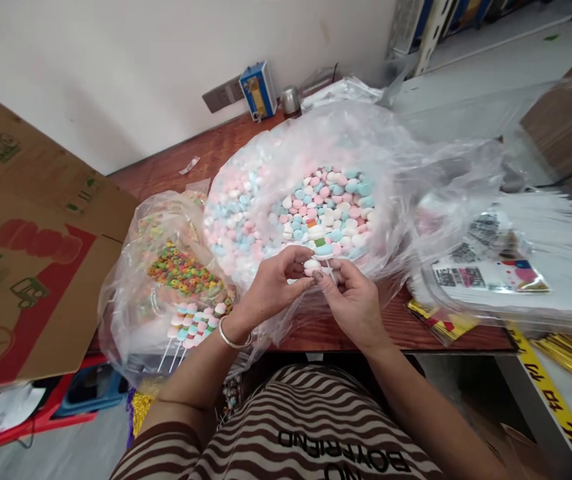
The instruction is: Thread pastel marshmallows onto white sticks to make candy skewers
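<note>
- Reddish-brown wooden table spans the workspace, set against a white wall; its front edge lies just beyond a striped shirt.
- Both forearms reach forward and inward over that edge; a pale bangle rings the left wrist.
- Left hand curls in from the side, thumb and fingers pinched on a pink-and-white sweet; right hand is closed by thumb and bent fingers on the white stick of a candy skewer; their fingertips come close together.
- That skewer points away from the body, just past the fingertips, its blue, green, white and orange pieces stacked in line; whether the pinched sweet touches the stick, I cannot tell.
- Beside the left forearm, more candy skewers lie in a row; just beyond them, a clear bag holds multicoloured rings.
- Behind the hands, a large clear bag is filled with pink, blue and white sweets; a printed packet lies to its right.
- Farther back stand a blue-and-white box and a metal cup.
</note>
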Available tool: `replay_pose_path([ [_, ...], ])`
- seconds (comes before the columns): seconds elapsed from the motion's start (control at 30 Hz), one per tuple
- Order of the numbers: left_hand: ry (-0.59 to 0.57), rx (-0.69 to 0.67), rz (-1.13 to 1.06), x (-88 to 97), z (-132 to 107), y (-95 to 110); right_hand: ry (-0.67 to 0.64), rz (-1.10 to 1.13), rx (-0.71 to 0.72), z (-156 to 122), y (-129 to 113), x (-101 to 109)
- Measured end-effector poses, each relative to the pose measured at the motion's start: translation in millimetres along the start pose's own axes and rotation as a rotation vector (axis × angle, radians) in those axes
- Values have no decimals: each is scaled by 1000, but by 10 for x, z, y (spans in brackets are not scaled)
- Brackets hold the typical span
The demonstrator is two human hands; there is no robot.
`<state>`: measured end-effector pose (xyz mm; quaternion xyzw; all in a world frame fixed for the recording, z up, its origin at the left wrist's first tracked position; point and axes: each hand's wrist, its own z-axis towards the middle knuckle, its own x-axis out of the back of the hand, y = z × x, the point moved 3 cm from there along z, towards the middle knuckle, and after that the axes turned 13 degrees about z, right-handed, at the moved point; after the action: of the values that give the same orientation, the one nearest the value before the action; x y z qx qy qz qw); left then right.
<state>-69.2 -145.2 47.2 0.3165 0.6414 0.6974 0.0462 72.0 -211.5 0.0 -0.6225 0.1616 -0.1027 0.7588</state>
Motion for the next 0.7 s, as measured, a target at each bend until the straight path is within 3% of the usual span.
replay_pose_path([
  [0.1, -71, 113, -199, 50, -241, -144, -117, 103, -68, -74, 37, -121],
  [0.17, -54, 160, -264, 79, -359, -262, -194, 98, -101, -116, 51, -194],
  [0.37, 313, 289, -520, 209, -545, -618, -218, -130, 26, -300, -78, -250],
  [0.47, 469, 313, -639, 329, -582, -728, -341, -168, 64, -461, -133, -252],
  [0.57, 554, 303, -688, 421, -610, -759, -438, -173, 63, -590, -123, -274],
  [0.7, 567, 267, -667, 447, -637, -735, -480, -189, 27, -649, -61, -333],
])
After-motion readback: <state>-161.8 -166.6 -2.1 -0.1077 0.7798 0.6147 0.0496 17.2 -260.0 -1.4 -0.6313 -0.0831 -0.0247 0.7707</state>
